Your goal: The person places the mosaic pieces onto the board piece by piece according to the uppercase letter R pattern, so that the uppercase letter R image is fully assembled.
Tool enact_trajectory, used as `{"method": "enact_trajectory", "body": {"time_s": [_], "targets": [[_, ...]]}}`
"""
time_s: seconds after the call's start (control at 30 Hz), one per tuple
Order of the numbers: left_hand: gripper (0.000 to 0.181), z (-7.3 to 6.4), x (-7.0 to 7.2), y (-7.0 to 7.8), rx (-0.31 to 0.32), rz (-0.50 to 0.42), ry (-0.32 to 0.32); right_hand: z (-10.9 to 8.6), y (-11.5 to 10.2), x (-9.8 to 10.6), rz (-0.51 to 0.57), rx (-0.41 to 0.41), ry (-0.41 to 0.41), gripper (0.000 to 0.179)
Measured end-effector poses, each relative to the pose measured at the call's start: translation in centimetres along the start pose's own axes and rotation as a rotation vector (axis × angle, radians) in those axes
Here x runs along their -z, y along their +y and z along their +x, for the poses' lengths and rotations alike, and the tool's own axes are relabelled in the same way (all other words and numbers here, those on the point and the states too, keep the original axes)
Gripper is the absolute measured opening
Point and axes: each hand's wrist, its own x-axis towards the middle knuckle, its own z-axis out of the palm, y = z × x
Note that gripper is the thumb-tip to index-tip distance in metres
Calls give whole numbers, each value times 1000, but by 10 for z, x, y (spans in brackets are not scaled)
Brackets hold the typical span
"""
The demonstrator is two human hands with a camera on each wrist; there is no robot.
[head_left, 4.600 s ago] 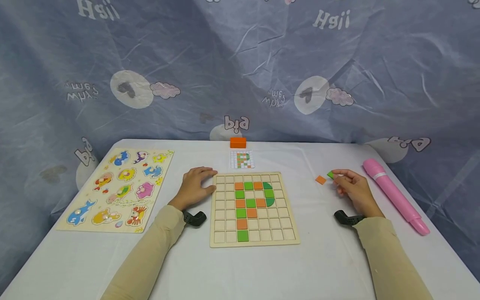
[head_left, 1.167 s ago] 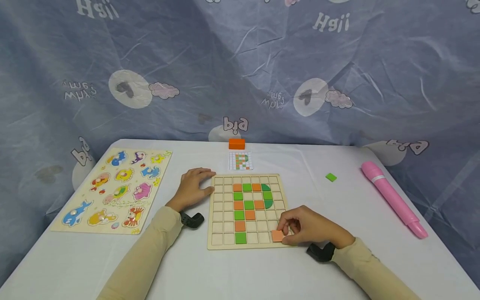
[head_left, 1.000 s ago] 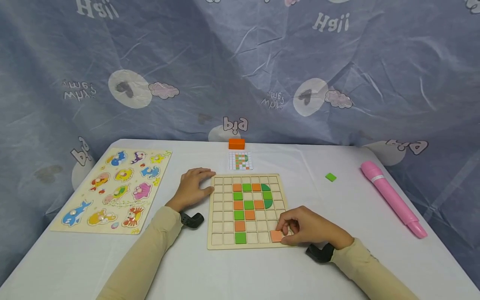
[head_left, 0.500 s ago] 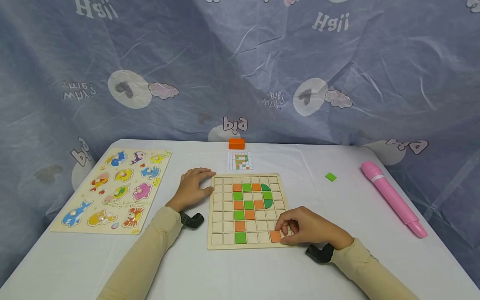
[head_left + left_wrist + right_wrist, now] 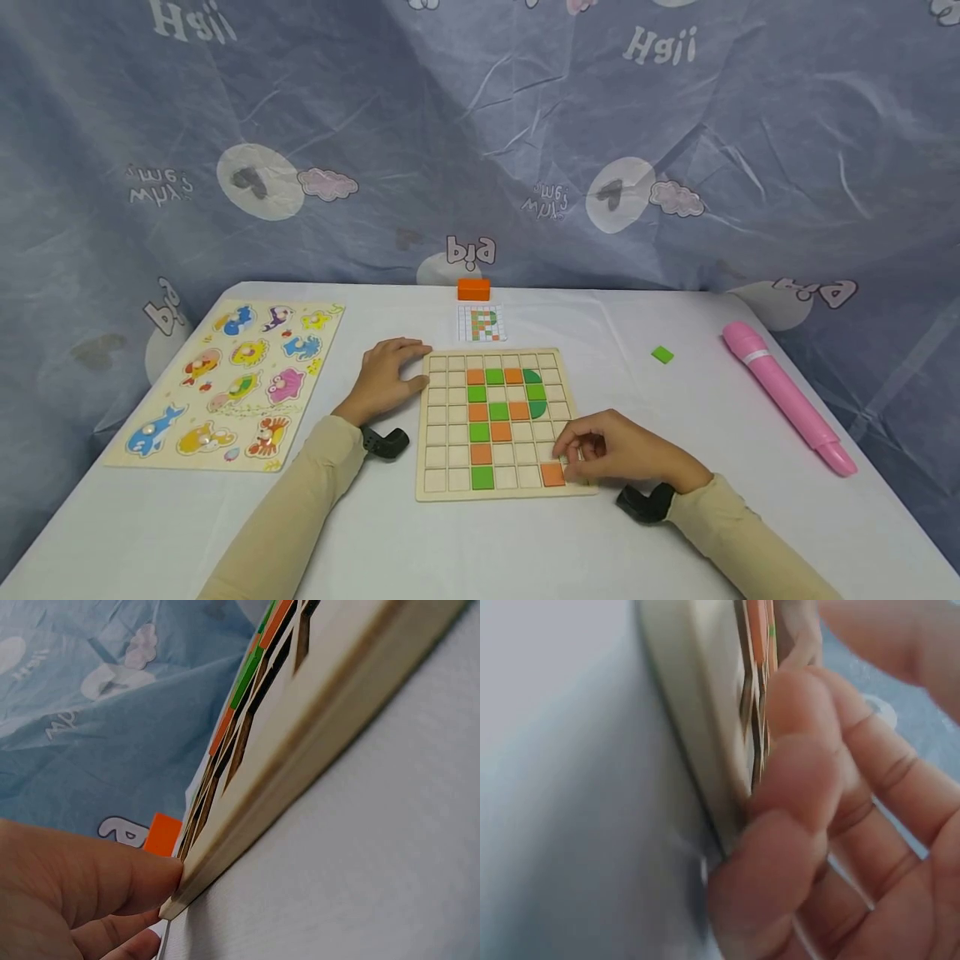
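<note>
A wooden grid board (image 5: 457, 491) lies mid-table with orange, green and dark-green tiles set in its cells. On its left edge rests my left hand (image 5: 382, 379), thumb and fingertips touching the side; the left wrist view shows the thumb (image 5: 142, 881) against the rim. My right hand (image 5: 622, 450) is over the board's near right corner, fingers loosely bent and holding nothing. Just left of its thumb, an orange square tile (image 5: 552, 475) lies flat in a bottom-row cell. In the right wrist view the fingers (image 5: 802, 780) are beside the board's edge.
A loose green tile (image 5: 662, 355) lies to the right, near a pink microphone-shaped tube (image 5: 787, 398). Behind the board are a pattern card (image 5: 482, 323) and an orange block (image 5: 473, 289). An animal peg puzzle (image 5: 232, 383) lies at the left.
My right hand left the green tile and brought the orange tile to the board's bottom row. The tile settled flat in a cell, and the fingers have come off it. My left hand stayed.
</note>
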Motion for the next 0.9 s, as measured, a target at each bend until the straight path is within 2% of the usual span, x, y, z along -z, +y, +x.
{"method": "enact_trajectory", "body": {"time_s": [0.1,0.2,0.33,0.5,0.67,0.9], "targets": [[53,0,0,1,0,-1,1,-2,3,8,22,-8,39,15],[54,0,0,1,5,-6,-2,-5,9,19,37,-16,116,18],[55,0,-1,2,10,-10,-6,-11,18,36,44,-28,247,21],[54,-2,-1,2,11,-15,0,-19,31,59,46,-92,416,27],[52,-3,0,2,7,-10,1,-30,49,79,69,-129,605,23],[52,-1,0,3,1,-5,-3,-44,66,100,131,-251,824,22]]}}
